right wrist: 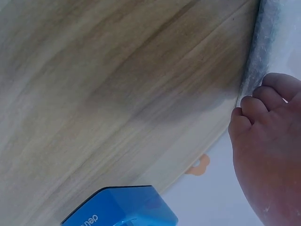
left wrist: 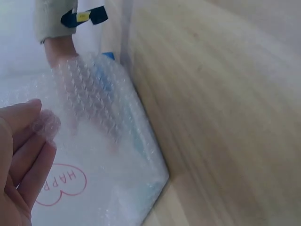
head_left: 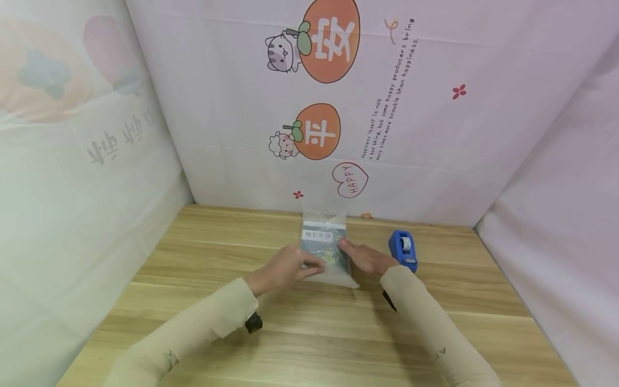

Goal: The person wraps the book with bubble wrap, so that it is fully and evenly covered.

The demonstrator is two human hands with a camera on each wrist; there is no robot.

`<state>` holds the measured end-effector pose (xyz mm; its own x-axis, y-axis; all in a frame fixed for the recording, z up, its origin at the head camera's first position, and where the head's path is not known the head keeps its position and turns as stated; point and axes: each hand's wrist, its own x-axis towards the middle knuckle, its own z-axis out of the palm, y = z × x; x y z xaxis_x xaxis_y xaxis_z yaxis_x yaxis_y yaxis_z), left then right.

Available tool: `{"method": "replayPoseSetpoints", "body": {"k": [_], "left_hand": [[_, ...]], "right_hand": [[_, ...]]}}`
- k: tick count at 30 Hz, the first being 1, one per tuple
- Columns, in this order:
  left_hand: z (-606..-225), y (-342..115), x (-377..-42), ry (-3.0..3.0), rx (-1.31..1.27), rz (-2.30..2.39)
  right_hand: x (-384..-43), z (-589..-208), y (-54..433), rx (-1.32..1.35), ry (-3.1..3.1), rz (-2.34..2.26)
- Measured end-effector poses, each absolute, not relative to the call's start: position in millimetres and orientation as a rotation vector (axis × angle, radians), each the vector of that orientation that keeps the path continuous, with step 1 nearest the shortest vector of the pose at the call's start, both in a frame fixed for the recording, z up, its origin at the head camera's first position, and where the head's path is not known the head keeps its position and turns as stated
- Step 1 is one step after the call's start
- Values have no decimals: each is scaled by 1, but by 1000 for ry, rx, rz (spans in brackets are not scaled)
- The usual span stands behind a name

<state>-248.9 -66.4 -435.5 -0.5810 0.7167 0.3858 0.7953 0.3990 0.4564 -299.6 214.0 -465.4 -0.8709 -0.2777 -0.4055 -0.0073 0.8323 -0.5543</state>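
Note:
A flat package in clear bubble wrap lies at the back of the wooden table, with a dark bluish packet and a white handwritten label showing through. My left hand is at its near left side. In the left wrist view that hand pinches a raised edge of the bubble wrap between thumb and fingers. My right hand holds the package's right side, thumb on top. Its curled fingers meet the package edge in the right wrist view; their tips are partly hidden.
A blue tape dispenser stands just right of my right hand, near the forearm. White printed cloth hangs behind the wooden table and along both sides. Dark wrist straps show below the sleeves.

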Motion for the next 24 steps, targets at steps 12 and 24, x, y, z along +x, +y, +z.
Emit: {"method": "replayPoseSetpoints", "body": {"k": [12, 24], "left_hand": [[-439, -53, -302, -2636, -1141, -1202], [-456, -44, -331, -2754, -927, -1361]], "right_hand": [[-306, -463, 217, -309, 2492, -786], [-308, -463, 218, -284, 2468, -830]]}}
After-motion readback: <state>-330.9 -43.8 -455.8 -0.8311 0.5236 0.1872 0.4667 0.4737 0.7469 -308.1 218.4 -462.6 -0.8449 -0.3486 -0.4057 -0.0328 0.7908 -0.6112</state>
